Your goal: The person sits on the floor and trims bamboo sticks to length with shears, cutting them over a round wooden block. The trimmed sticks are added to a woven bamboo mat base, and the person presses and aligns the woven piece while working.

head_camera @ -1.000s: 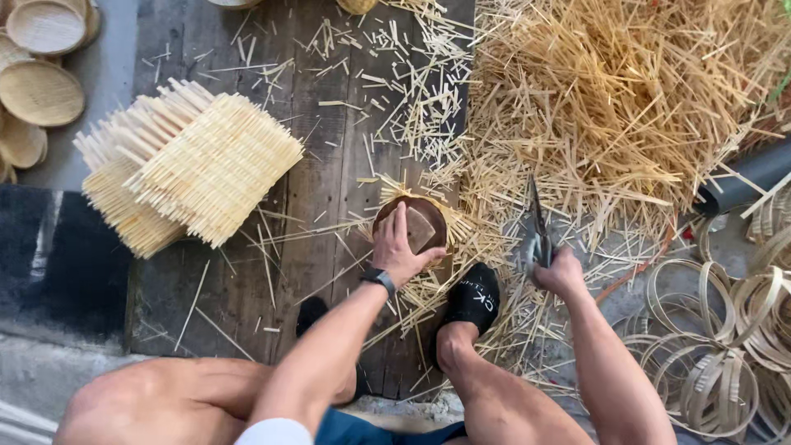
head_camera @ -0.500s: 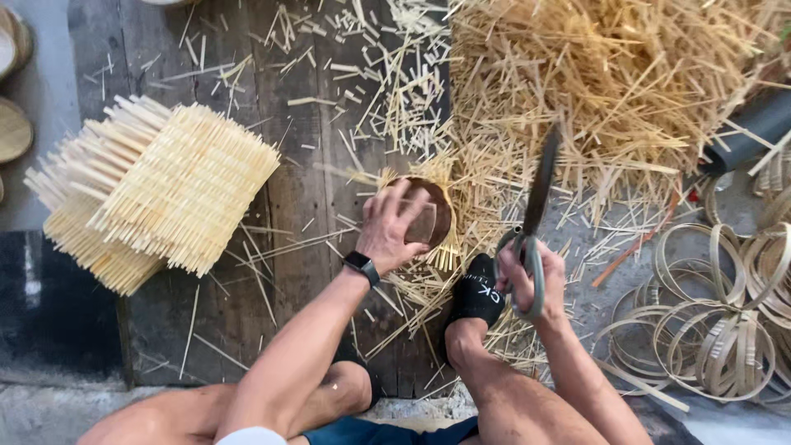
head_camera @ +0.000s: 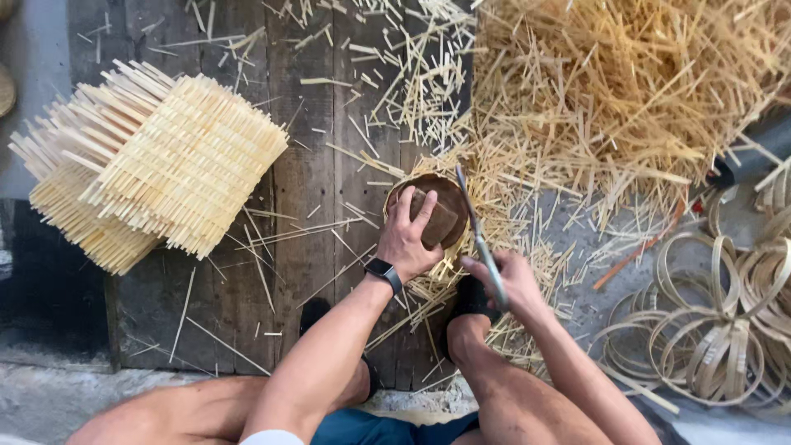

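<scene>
Head view, left hand (head_camera: 409, 241) fingers gripping round brown wooden block (head_camera: 430, 213), right hand (head_camera: 508, 282) fingers clasping knife (head_camera: 479, 235)

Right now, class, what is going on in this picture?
A person sits over a plank floor strewn with bamboo slivers. The left hand presses a small piece against a round wooden block, while the right hand holds a long blade beside it. Stacked woven mats lie to the left, a heap of offcuts and coiled strips to the right.
</scene>
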{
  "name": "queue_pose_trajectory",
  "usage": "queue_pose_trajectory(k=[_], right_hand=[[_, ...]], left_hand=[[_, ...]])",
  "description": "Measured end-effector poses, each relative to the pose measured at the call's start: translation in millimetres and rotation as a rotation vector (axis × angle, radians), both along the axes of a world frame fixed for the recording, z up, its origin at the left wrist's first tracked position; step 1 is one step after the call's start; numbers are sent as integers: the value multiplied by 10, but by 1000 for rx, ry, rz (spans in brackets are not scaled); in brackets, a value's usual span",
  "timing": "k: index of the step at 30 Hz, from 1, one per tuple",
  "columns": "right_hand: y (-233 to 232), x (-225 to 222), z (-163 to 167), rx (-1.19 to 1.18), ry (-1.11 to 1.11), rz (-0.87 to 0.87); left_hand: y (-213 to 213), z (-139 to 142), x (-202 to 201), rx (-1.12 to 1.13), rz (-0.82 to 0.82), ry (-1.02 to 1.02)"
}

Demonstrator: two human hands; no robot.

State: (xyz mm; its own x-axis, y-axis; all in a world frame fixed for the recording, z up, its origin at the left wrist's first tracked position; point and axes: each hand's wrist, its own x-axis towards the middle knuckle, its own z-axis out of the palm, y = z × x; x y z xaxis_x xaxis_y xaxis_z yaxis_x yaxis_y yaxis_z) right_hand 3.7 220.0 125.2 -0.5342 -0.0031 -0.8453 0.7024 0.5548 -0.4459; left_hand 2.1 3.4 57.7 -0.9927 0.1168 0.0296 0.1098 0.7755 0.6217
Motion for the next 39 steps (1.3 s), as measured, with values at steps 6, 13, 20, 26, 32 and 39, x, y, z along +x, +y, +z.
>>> queue_pose_trajectory(k=[6,13,20,26,32,39], right_hand=[[511,133,-180,240,380,202],[543,20,-679,595,599,573],[820,-274,-1023,649,572,778],[668,-404,-1181,736,840,775],[936,-455,-1127,645,762,823],[759,-529,-1211,632,809,881]], left_hand=[[168,0,22,106,184,21],[510,-40,2,38,428,44],[430,-55,16,35,379,29],[342,-46,14,-4,261,-19],[127,-56,14,56,83,0],[7,-16,-66,97,-111,-124]])
